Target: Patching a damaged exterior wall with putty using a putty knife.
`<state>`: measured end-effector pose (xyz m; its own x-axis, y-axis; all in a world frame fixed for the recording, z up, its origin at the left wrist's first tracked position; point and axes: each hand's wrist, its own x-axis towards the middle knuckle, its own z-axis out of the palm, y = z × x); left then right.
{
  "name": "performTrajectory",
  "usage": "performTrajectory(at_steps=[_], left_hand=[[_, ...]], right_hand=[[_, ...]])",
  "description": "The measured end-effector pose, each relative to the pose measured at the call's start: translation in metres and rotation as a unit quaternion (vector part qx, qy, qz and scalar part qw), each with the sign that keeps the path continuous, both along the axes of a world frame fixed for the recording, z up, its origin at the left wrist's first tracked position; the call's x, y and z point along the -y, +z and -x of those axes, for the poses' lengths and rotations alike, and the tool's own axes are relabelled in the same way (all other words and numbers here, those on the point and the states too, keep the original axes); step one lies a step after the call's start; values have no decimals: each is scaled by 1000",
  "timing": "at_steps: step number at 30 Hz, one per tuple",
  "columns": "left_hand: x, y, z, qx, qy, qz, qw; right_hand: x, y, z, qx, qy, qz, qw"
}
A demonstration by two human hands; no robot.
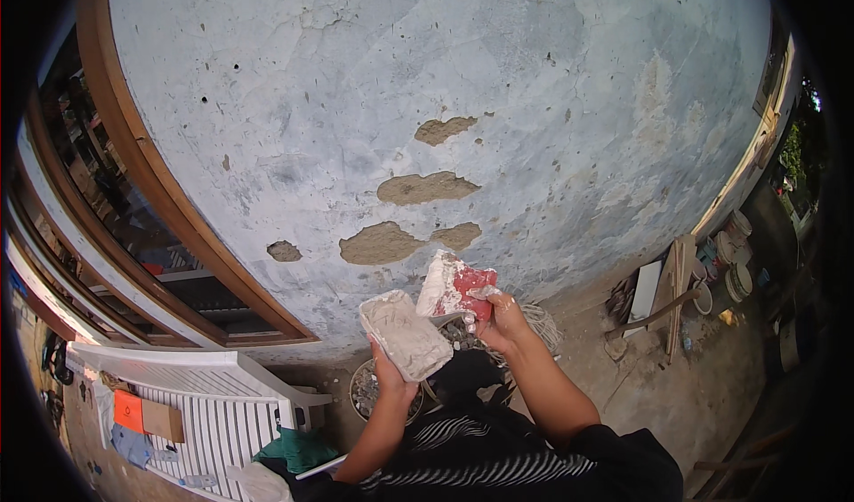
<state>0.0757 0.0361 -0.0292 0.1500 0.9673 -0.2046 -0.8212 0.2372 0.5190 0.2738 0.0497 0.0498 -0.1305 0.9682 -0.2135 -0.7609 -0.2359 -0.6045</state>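
My left hand (390,376) is closed around the lower left side of a shallow rectangular tray (431,368). Pale grey putty (402,331) fills it, with a rough, smeared surface. In my right hand (505,324) is a red putty scraper (471,281), thickly coated with white putty along its left side. Some putty sticks to the fingers of that hand. The scraper is held just right of the tray's upper end, in front of the wall. Ahead stands a pale blue-grey wall (356,101) with bare brown patches (427,188) where the coating is gone.
A brown wooden window frame (178,199) runs down the left. Below it stands a white slatted bench (231,404) with a box (163,420) and a green bag (298,449). Pots of stones (366,393) are near my body. Planks (678,293) and buckets (701,299) stand at right.
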Motion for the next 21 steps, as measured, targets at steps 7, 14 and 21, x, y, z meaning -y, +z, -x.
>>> performTrajectory(at_steps=[7,14,21], left_hand=[[-4,9,-1,24,24,-14,999],[-5,13,0,19,42,-19,999],[-3,13,7,27,38,-34,998]], right_hand=[[-27,94,-12,120,-154,-161,968],[-54,158,-18,658,-397,-365,526],[-102,159,0,802,-339,-431,237]])
